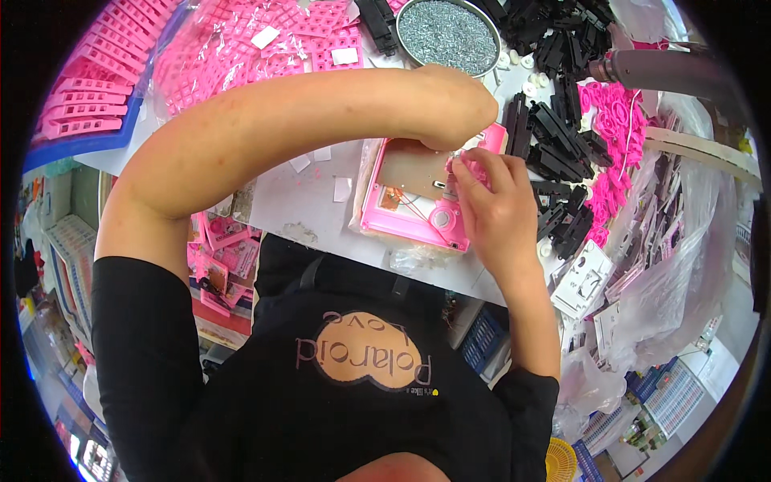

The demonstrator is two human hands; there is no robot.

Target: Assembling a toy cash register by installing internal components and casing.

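Observation:
On the table in front of me lies a pink plastic housing [377,210] on clear plastic wrap. Inside it are a brownish flat plate [409,170], thin orange wires and a round whitish part [442,218]. My left hand [459,104] bends over the far edge of the housing, its fingers curled down and hidden beneath it. At the right side my right hand [499,205] has its thumb and fingertips closed on a small pink part [474,169], whose kind I cannot make out.
Beyond my left hand stands a round dish of small screws [448,36]. Black plastic parts [558,132] and pink pieces [614,132] pile up at the right. Bagged pink parts [217,60] and a blue crate [88,145] sit at the left. A grey arm [666,70] juts in at upper right.

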